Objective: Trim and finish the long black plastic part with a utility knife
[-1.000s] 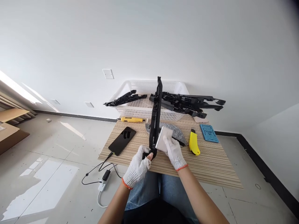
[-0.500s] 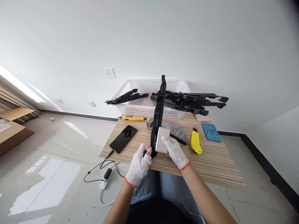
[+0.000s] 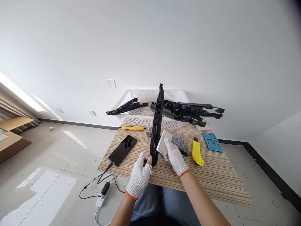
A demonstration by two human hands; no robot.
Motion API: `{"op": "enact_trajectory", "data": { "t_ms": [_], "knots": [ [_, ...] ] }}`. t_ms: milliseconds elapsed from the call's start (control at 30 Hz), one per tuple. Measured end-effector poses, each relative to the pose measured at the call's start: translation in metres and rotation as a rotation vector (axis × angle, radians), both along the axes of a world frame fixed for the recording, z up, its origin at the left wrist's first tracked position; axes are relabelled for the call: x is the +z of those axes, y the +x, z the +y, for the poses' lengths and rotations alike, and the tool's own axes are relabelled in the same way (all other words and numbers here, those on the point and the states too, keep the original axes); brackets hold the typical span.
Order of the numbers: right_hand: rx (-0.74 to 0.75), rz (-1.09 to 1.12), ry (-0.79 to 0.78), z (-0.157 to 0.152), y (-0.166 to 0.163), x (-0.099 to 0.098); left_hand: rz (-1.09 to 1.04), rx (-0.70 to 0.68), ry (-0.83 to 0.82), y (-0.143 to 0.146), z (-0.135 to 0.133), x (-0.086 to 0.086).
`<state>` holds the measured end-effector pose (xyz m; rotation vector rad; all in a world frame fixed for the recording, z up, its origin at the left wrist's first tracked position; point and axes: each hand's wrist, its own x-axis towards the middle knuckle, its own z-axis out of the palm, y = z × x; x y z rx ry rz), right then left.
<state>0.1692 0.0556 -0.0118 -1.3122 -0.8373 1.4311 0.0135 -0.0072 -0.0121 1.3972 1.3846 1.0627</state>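
A long black plastic trim piece (image 3: pixel 156 125) stands nearly upright in front of me, its lower end near the table's front edge. My left hand (image 3: pixel 139 174), in a white knit glove with the thumb tip bare, is closed round that lower end. In my gloved right hand (image 3: pixel 176 158) is a white rectangular block (image 3: pixel 164 142), gripped between thumb and fingers. The block is tilted beside the right edge of the trim piece; whether they touch I cannot tell. Behind the right hand lie a speckled grey cloth (image 3: pixel 181 142) and a thin black strip, partly hidden.
Behind the table (image 3: pixel 216 179), a white plastic basket (image 3: pixel 138 121) bears several black trim pieces (image 3: pixel 188 111). A yellow-handled tool (image 3: pixel 133 128) and a phone (image 3: pixel 122 150) on a cable lie left. At right are a yellow utility knife (image 3: pixel 197 152) and a blue plate (image 3: pixel 213 142).
My right hand has turned the white block, tilting it and showing more of its flat face. The left hand keeps its hold on the trim piece. The whole view has shifted slightly.
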Motion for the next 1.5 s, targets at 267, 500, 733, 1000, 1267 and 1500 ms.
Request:
{"op": "enact_trajectory", "data": {
  "t_ms": [267, 500, 733, 1000, 1267, 1500],
  "knots": [
    [0.148, 0.0, 0.113, -0.002, -0.012, 0.007, 0.042, 0.039, 0.056, -0.003, 0.012, -0.004],
    [0.163, -0.042, 0.134, 0.009, -0.012, 0.001, 0.022, 0.078, 0.1, -0.005, 0.017, -0.007],
    [0.136, -0.146, 0.229, 0.018, -0.01, 0.01, -0.137, 0.069, 0.004, -0.005, 0.019, -0.006],
    [-0.193, -0.391, 0.274, 0.03, -0.015, 0.018, -0.03, 0.04, 0.056, -0.006, 0.016, -0.006],
    [-0.075, -0.521, 0.307, 0.023, -0.025, 0.024, 0.12, 0.033, 0.043, -0.006, 0.013, -0.003],
    [-0.166, -0.643, 0.319, 0.02, -0.027, 0.032, 0.12, 0.06, 0.047, -0.004, 0.017, -0.003]
  ]
}}
